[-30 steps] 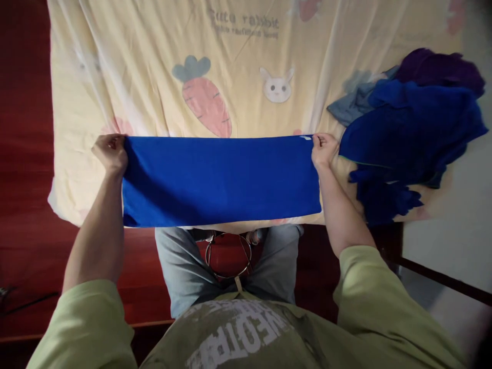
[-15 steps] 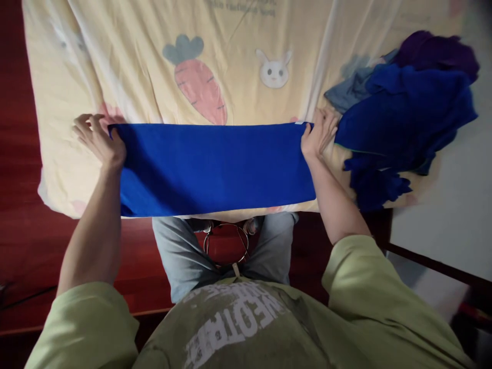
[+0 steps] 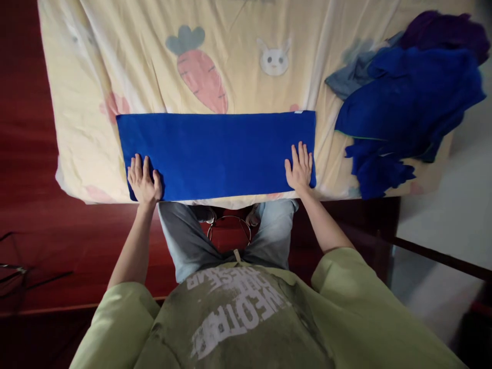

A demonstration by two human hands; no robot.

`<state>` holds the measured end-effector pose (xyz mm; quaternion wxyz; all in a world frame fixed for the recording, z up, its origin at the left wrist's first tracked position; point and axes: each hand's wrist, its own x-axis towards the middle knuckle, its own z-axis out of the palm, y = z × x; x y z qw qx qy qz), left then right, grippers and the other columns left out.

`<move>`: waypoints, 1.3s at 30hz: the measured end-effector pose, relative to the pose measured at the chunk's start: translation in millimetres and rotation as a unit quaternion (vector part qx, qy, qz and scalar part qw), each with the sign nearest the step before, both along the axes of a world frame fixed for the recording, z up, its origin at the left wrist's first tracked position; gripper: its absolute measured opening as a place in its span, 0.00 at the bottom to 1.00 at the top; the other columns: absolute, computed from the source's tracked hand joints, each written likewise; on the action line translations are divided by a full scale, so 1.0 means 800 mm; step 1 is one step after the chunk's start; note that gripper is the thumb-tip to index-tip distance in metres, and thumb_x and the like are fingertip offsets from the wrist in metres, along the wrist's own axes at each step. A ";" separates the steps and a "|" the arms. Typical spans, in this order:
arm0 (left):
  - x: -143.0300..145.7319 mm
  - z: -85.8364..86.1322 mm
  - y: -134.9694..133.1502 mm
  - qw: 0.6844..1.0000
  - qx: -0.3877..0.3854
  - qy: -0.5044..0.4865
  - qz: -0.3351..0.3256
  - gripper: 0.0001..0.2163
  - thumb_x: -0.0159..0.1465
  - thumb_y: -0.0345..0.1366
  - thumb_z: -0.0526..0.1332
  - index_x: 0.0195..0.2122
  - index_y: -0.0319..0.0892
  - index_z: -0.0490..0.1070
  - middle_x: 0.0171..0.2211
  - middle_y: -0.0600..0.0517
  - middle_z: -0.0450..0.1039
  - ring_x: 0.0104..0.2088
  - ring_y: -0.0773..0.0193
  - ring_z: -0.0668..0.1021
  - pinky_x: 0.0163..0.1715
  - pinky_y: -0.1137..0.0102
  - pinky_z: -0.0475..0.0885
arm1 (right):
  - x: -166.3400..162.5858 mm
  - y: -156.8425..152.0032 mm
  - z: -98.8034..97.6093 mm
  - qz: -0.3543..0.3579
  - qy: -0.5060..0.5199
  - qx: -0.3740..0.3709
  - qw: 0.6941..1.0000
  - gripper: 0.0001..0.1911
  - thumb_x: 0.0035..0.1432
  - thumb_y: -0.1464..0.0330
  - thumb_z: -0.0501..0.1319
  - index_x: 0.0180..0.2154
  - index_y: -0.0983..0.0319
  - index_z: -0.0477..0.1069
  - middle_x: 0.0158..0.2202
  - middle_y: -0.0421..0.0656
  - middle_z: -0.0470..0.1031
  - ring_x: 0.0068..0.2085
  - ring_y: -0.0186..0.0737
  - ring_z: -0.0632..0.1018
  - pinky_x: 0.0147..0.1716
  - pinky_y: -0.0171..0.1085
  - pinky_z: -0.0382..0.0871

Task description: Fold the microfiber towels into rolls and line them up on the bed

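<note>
A blue towel point(image 3: 219, 156) lies flat as a long strip along the near edge of the bed, with a small white tag point(image 3: 299, 111) at its far right corner. On the towel's near left corner rests my left hand point(image 3: 145, 180), palm down and fingers stretched forward. My right hand point(image 3: 300, 166) lies flat near the right end, its fingers pointing away from me. Neither hand grips the cloth. Whether the towel is folded in layers cannot be made out.
A cream bed sheet point(image 3: 88, 148) with carrot and rabbit prints lies under the towel. To the right sits a heap of crumpled blue cloths point(image 3: 411, 102), with a purple cloth point(image 3: 448, 31) and a grey-blue cloth point(image 3: 351, 77). Reddish wooden floor point(image 3: 69, 230) shows around the bed.
Both hands have left the towel's far corners and come back toward me, now lying flat on its near part. The left hand has also moved right, onto the cloth.
</note>
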<state>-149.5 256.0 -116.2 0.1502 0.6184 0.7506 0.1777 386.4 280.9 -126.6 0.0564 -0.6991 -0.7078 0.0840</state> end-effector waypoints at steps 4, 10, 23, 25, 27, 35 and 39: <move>-0.001 0.002 0.006 1.000 0.005 0.017 -0.011 0.30 0.72 0.45 0.48 0.72 0.38 0.55 0.75 0.44 0.45 0.75 0.52 0.48 0.73 0.50 0.40 | 0.003 0.008 0.005 0.009 0.009 -0.010 1.000 0.33 0.73 0.56 0.39 0.74 0.60 0.45 0.77 0.48 0.42 0.76 0.50 0.46 0.71 0.61 0.43; 0.001 0.017 -0.015 1.000 0.000 0.024 -0.011 0.31 0.73 0.47 0.47 0.73 0.37 0.53 0.76 0.42 0.41 0.75 0.51 0.44 0.73 0.49 0.38 | 0.015 -0.016 0.018 -0.023 0.020 0.002 1.000 0.34 0.73 0.56 0.39 0.74 0.62 0.44 0.77 0.49 0.41 0.76 0.50 0.45 0.71 0.61 0.45; 0.009 0.019 -0.050 0.997 0.007 0.034 0.065 0.32 0.71 0.45 0.48 0.73 0.36 0.51 0.75 0.38 0.42 0.75 0.51 0.46 0.72 0.47 0.39 | 0.025 -0.068 0.005 -0.087 0.022 0.020 0.996 0.32 0.72 0.61 0.39 0.73 0.63 0.49 0.75 0.53 0.46 0.75 0.45 0.48 0.70 0.61 0.44; 0.006 0.020 -0.046 0.998 0.002 0.026 0.065 0.32 0.71 0.44 0.49 0.74 0.36 0.50 0.75 0.37 0.41 0.75 0.51 0.45 0.71 0.47 0.39 | 0.025 -0.065 0.008 -0.088 0.029 0.016 0.996 0.32 0.72 0.61 0.39 0.72 0.63 0.50 0.75 0.53 0.46 0.75 0.44 0.48 0.70 0.61 0.43; 0.003 0.024 -0.043 0.998 -0.004 0.021 0.061 0.32 0.71 0.44 0.49 0.74 0.35 0.50 0.75 0.37 0.40 0.75 0.50 0.45 0.71 0.46 0.38 | 0.025 -0.061 0.014 -0.092 0.043 0.009 0.995 0.32 0.72 0.61 0.40 0.72 0.63 0.51 0.75 0.53 0.46 0.75 0.44 0.48 0.70 0.61 0.42; 0.084 0.056 -0.157 0.999 -0.019 0.015 0.047 0.34 0.69 0.40 0.52 0.75 0.35 0.45 0.75 0.37 0.32 0.75 0.47 0.37 0.71 0.43 0.41 | -0.096 -0.131 0.049 -0.242 0.305 0.088 0.917 0.29 0.67 0.61 0.48 0.66 0.64 0.61 0.69 0.57 0.61 0.71 0.49 0.61 0.68 0.57 0.55; 0.153 0.054 -0.278 0.993 -0.097 0.065 -0.018 0.30 0.69 0.39 0.52 0.73 0.42 0.56 0.75 0.42 0.39 0.75 0.47 0.41 0.72 0.44 0.40 | -0.216 -0.195 0.041 -0.312 0.631 -0.033 0.710 0.19 0.65 0.61 0.56 0.55 0.58 0.70 0.55 0.48 0.78 0.52 0.47 0.79 0.56 0.50 0.72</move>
